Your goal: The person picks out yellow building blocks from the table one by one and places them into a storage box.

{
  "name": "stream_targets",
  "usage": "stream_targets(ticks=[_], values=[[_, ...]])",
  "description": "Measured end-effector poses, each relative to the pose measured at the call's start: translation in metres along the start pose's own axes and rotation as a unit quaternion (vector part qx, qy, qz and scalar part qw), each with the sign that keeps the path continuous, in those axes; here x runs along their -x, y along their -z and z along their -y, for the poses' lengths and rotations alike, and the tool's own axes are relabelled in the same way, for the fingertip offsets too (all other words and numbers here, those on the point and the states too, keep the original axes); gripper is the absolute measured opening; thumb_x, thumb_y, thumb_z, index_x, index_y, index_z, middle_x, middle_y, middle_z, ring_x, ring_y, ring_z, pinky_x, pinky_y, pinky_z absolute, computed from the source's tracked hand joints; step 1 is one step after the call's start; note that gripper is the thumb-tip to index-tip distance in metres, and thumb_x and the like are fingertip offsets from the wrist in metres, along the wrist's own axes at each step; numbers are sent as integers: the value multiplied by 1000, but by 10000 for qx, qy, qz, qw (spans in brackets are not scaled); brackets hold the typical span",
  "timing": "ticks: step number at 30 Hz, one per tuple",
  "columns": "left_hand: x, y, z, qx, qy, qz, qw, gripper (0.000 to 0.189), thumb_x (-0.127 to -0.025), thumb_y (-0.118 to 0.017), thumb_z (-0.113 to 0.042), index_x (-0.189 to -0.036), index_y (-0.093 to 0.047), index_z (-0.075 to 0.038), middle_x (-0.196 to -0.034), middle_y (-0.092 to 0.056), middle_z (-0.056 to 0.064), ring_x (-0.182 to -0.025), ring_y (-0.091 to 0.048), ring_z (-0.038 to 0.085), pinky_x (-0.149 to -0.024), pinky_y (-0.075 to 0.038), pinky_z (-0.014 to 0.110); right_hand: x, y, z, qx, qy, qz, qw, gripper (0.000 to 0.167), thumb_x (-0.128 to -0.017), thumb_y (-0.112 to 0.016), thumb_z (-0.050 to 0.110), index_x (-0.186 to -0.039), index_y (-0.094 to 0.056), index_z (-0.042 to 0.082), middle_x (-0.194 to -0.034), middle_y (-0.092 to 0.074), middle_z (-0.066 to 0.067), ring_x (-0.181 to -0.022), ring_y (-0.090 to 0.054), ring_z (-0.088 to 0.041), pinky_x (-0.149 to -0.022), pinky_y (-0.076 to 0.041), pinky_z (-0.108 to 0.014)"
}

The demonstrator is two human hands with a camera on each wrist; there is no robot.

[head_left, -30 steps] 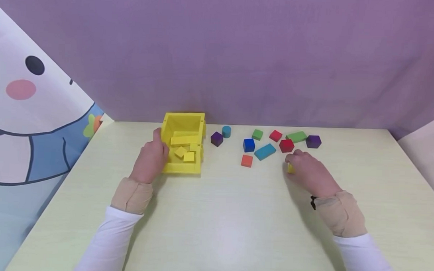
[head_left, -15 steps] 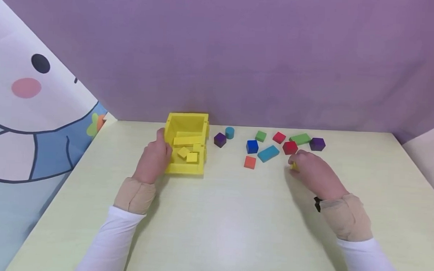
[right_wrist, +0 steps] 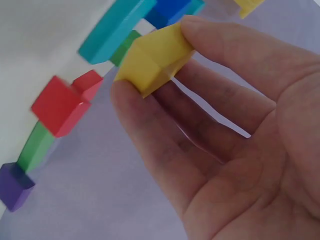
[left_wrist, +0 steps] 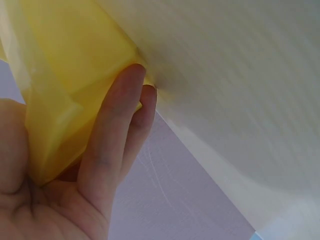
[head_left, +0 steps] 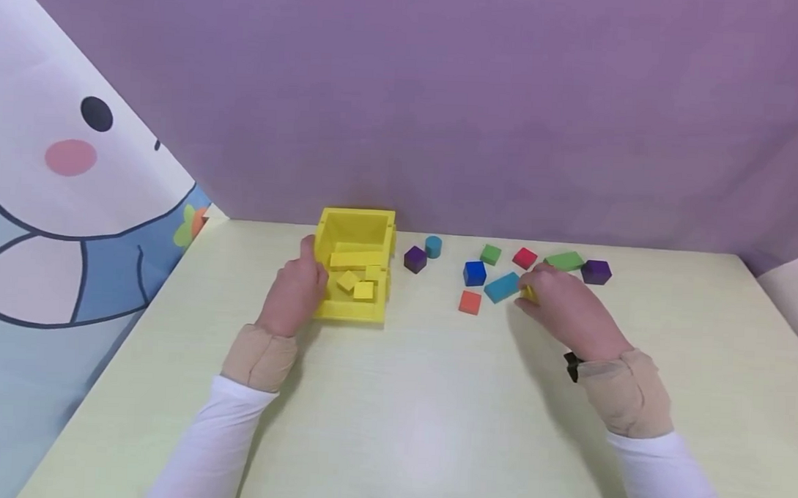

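My left hand (head_left: 294, 293) grips the left wall of a yellow open-topped box (head_left: 349, 312). In the left wrist view its thumb and fingers lie on either side of that wall. Several yellow blocks (head_left: 364, 290) rest inside the box. My right hand (head_left: 571, 310) pinches a yellow block (right_wrist: 155, 57) between thumb and fingertips, over the right part of the table. Just left of this hand lie a light blue flat block (head_left: 502, 288) and an orange-red block (head_left: 470, 303). A red cube (right_wrist: 59, 106) shows in the right wrist view, while the hand hides it from the head camera.
Between box and right hand lie a purple block (head_left: 415, 259), a light blue cylinder (head_left: 433, 246), a blue cube (head_left: 474, 273) and a green block (head_left: 490, 254). Farther right are a small red block (head_left: 525, 258), a long green block (head_left: 564, 261) and another purple block (head_left: 596, 271). A purple cloth (head_left: 443, 111) hangs behind.
My right hand has picked up the yellow block and moved left with it, toward the light blue flat block. My left hand stays at the box. The head view has shifted slightly.
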State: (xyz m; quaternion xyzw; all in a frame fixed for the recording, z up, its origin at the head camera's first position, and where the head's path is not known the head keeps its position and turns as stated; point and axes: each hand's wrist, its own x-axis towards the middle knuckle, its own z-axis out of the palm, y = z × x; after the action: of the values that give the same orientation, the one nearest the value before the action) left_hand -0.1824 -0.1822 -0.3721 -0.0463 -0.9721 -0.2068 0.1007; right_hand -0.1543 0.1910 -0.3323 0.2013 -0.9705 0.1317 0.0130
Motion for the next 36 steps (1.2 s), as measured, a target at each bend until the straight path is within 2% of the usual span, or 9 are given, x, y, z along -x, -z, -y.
stream_targets(ticks=[4, 7, 14, 23, 30, 36], values=[[0, 0, 0, 30, -70, -74, 9999, 48, -90, -38, -9, -134, -24, 2, -59, -52, 17, -45, -48, 25, -38, -34, 32, -6, 1, 7, -81, 18, -58, 9999, 21, -76, -72, 9, -96, -69, 1, -86, -65, -10, -73, -57, -21, -69, -52, -36], [0, 0, 0, 23, -75, -83, 9999, 48, -89, -39, -8, -134, -24, 3, -58, -51, 16, -45, -47, 24, -37, -34, 32, -12, 0, 14, -156, 201, -227, 9994, 23, -78, -71, 10, -98, -68, 0, -89, -65, -10, -75, -58, -21, -71, -52, -35], [-2, 0, -1, 112, 120, 127, 9998, 51, -90, -39, -10, -137, -21, 2, -59, -52, 14, -44, -46, 22, -37, -34, 30, -26, -3, 31, -291, 496, -621, 9964, 26, -79, -70, 14, -102, -67, 2, -96, -62, -8, -82, -58, -21, -75, -51, -36], [-2, -2, 0, 10, -74, -34, 10000, 50, -89, -40, -8, -134, -23, 3, -59, -52, 15, -45, -47, 24, -39, -35, 31, -43, -3, 63, -359, 389, -416, 9977, 31, -81, -69, 20, -108, -65, 7, -101, -60, -7, -88, -58, -22, -78, -52, -35], [-1, -1, -1, -2, -32, -27, 10000, 50, -89, -41, -8, -134, -23, 3, -58, -51, 14, -44, -46, 23, -39, -35, 31, -57, -8, 86, -409, 770, -526, 9948, 28, -82, -69, 22, -106, -66, 8, -93, -58, -2, -81, -53, -17, -73, -51, -29], [-1, -1, 0, 42, 79, 48, 9999, 51, -89, -40, -8, -135, -22, 3, -57, -51, 13, -44, -46, 22, -38, -34, 30, -65, -12, 105, -456, 864, -505, 9939, 27, -81, -69, 24, -105, -66, 11, -97, -59, -1, -84, -53, -16, -77, -50, -28]])
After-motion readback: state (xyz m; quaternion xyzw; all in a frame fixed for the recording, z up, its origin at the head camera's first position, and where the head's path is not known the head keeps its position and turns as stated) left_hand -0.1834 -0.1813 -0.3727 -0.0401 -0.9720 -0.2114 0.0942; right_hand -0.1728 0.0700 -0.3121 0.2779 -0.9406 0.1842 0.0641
